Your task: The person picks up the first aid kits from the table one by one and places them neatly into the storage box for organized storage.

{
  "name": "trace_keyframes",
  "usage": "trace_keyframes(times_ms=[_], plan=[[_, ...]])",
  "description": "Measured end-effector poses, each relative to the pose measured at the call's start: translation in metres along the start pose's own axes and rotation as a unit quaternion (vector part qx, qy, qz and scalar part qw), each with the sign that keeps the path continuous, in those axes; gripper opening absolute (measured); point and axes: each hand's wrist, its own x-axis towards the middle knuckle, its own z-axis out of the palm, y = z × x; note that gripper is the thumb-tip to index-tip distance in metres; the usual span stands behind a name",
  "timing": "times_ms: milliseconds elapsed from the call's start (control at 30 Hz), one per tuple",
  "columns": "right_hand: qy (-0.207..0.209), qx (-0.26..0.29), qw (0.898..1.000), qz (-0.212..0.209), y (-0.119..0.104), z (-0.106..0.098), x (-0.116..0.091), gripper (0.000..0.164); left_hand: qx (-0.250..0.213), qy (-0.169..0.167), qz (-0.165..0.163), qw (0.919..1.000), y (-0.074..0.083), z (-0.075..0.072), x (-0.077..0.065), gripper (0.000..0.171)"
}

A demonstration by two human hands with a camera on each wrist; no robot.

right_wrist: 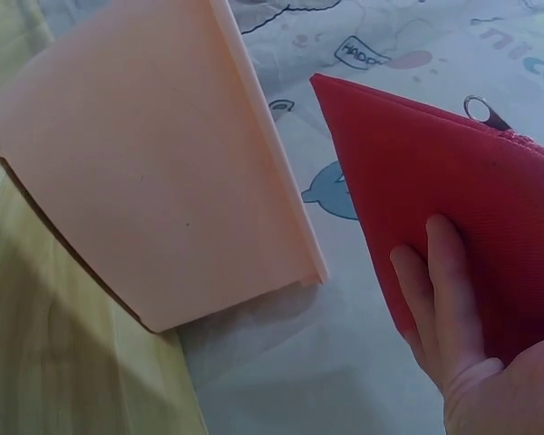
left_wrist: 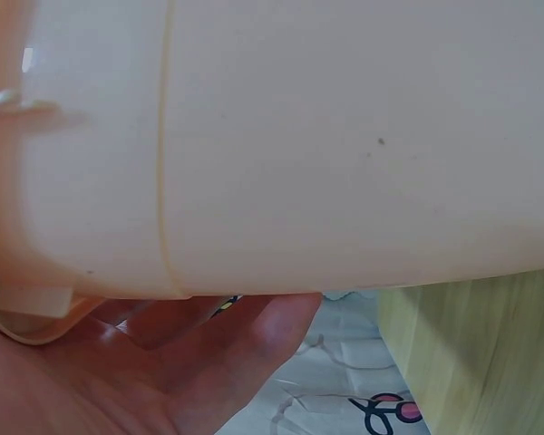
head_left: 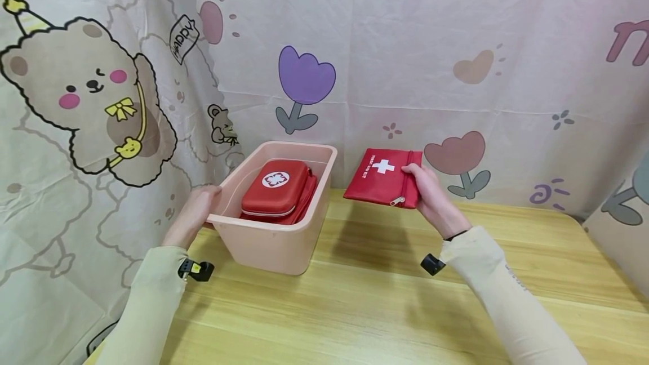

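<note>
A pink plastic bin [head_left: 269, 246] stands on the wooden table, its near left side against my left hand [head_left: 195, 213]. That hand grips the bin's rim, and in the left wrist view its fingers [left_wrist: 272, 335] lie along the outer wall. Inside the bin sits a red hard case [head_left: 263, 193] with a white round emblem, on top of another red item [head_left: 306, 199] that is mostly hidden. To the right of the bin, my right hand [head_left: 431, 190] pinches a flat red first aid pouch [head_left: 370, 182] above the table, thumb on top and fingers [right_wrist: 453, 290] underneath.
The light wood table [head_left: 355, 308] runs up to a printed cloth backdrop [head_left: 385, 44] behind and at the left. A small dark wrist camera [head_left: 432, 264] hangs below the right sleeve, another [head_left: 196, 270] by the left sleeve.
</note>
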Motion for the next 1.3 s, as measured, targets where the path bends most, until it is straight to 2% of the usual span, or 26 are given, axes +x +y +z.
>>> trace_keyframes(times_ms=[300,667,867,1300], plan=[[-0.003,0.021,1.000,-0.003,-0.001,0.008,0.002,0.043,0.004,-0.005,-0.003,1.0000,0.002,0.000,-0.001,0.060],[-0.008,0.022,1.000,0.003,0.000,0.023,0.003,0.039,0.001,-0.006,-0.005,1.0000,0.002,0.000,-0.002,0.059],[-0.009,0.019,1.000,0.005,0.000,0.033,0.005,0.041,0.005,-0.004,-0.011,0.9999,0.002,0.000,-0.002,0.060],[-0.013,0.048,0.999,0.020,0.003,0.048,0.010,0.044,0.008,-0.009,-0.010,0.9999,0.002,0.000,-0.001,0.062]])
